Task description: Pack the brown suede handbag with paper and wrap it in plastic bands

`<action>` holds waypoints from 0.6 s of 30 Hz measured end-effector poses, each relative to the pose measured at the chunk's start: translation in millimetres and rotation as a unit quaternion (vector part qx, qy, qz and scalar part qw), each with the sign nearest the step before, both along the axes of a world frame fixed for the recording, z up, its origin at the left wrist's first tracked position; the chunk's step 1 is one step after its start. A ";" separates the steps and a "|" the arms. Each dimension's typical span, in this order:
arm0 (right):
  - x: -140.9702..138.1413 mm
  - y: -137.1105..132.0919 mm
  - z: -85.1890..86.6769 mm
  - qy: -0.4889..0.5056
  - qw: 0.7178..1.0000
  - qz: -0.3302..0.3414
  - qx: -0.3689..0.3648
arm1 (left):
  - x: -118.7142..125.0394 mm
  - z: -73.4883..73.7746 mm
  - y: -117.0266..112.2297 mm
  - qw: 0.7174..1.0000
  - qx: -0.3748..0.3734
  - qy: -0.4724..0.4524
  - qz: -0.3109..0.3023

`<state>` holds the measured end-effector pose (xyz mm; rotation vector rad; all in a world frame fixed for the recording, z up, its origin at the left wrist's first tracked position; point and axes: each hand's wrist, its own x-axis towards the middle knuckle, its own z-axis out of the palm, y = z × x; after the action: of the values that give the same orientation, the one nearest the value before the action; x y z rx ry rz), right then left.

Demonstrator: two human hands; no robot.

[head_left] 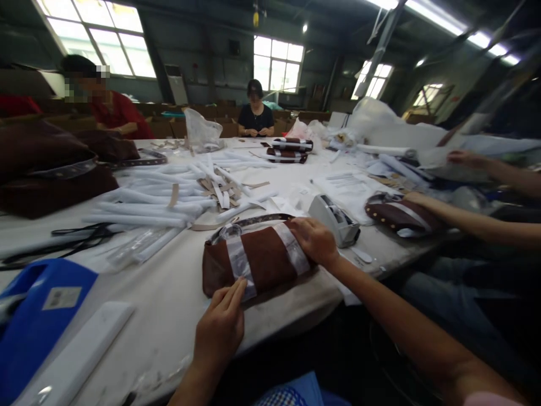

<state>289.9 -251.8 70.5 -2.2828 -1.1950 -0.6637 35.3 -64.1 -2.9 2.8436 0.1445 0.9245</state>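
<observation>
On the white-covered table in front of me lies a brown handbag (268, 256), with a dark studded strap along its top. Two shiny see-through strips run across its front; the left strip (240, 262) reaches the bag's lower edge. My left hand (222, 316) presses its closed fingertips on that strip's lower end. Over the bag's top right corner, my right hand (315, 239) is closed, fingers partly hidden, beside the right strip (295, 248). A grey tape dispenser (336, 219) stands just behind my right hand.
White rolled tubes (160, 189) and beige strips are piled at the back left. A blue plastic holder (46, 316) and a long white box (84, 349) lie at the left. On the right, a co-worker's hand touches another brown bag (399, 214). Other people sit across the table.
</observation>
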 end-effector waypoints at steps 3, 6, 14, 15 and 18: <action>55.5 -72.7 17.9 0.077 0.981 -0.159 0.080 | 0.6 -3.4 2.8 1.000 0.023 -0.011 0.001; 96.9 -120.8 24.3 0.262 0.906 -0.299 0.148 | 1.2 -4.6 3.8 0.999 0.037 -0.012 0.004; 125.4 -126.9 -4.4 0.440 0.838 -0.216 0.241 | 2.9 -7.3 5.0 0.998 0.057 -0.036 0.012; 125.2 -125.5 -5.2 0.438 0.833 -0.206 0.268 | 3.3 -9.2 7.1 0.997 0.061 -0.041 0.007; 117.6 -126.1 -0.2 0.406 0.824 -0.175 0.353 | 6.3 -15.2 18.3 0.995 0.081 -0.050 -0.030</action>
<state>407.5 -377.9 70.3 -1.7849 -0.0717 -0.1311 41.6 -45.8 -18.1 2.9211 -0.0284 1.1120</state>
